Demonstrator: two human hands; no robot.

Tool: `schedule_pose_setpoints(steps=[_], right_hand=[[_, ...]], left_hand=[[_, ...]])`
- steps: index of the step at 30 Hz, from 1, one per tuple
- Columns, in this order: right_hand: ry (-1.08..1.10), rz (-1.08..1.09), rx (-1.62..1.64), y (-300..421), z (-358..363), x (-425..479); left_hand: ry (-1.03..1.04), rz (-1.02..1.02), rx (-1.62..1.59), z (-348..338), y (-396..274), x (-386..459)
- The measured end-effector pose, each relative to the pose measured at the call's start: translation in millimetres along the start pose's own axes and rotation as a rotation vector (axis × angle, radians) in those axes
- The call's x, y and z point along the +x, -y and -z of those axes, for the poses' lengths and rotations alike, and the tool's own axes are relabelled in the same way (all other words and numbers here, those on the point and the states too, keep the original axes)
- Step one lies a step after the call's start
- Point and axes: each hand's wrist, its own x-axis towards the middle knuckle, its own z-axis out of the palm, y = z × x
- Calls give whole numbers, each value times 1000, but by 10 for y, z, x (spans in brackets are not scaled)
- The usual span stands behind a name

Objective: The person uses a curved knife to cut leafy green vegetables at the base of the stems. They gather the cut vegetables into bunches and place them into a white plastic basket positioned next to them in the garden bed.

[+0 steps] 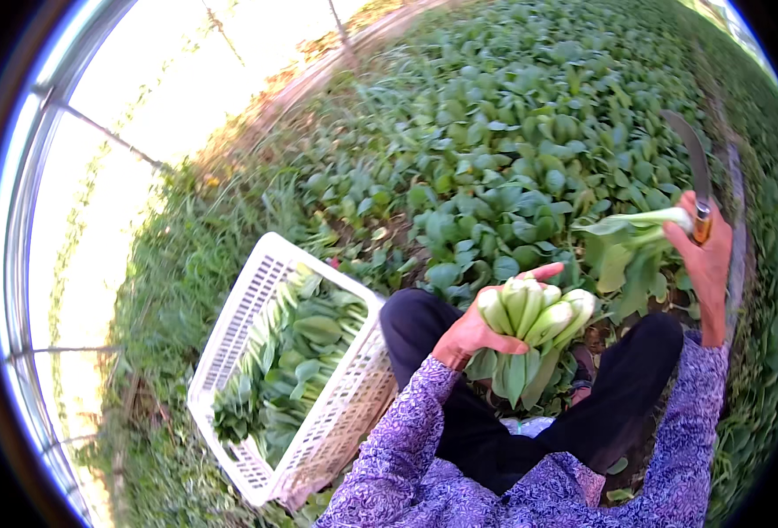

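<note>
A bunch of bok choy [537,313] is held in my left hand [484,327], its pale stem ends up and its leaves hanging down between my knees. My right hand [705,251], raised at the right, grips the handle of a sickle [694,155] whose curved blade points up. The same hand pinches the stem end of another bok choy [639,237] between thumb and fingers, its leaves drooping to the left. The two hands are apart.
A white plastic crate [336,422] with bok choy [296,356] inside stands tilted in view beside my left knee. Dense leafy greens [527,132] grow ahead. A metal frame [52,105] curves along the left, and a narrow strip [735,191] edges the bed at the right.
</note>
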Motion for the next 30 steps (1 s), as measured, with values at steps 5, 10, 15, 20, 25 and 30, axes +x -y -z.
schedule_pose_setpoints(steps=[5, 10, 15, 20, 25, 30], right_hand=[[696, 139, -91, 991, -703, -461], [543, -101, 651, 1108, -1091, -805], [622, -206, 753, 1381, -1616, -1123], [763, -387, 727, 1893, -2039, -1213], [879, -42, 583, 2092, -2279, -1173], [774, -124, 384, 1502, -2147, -837]], left_hand=[[-238, -124, 176, -158, -283, -843], [-301, -272, 18, -411, -214, -1020], [-552, -487, 268, -424, -282, -1518], [-665, -323, -122, -389, -475, -1981], [-989, -93, 289, -347, -1377, -3033], [-990, 596, 1181, -96, -2365, -4387]])
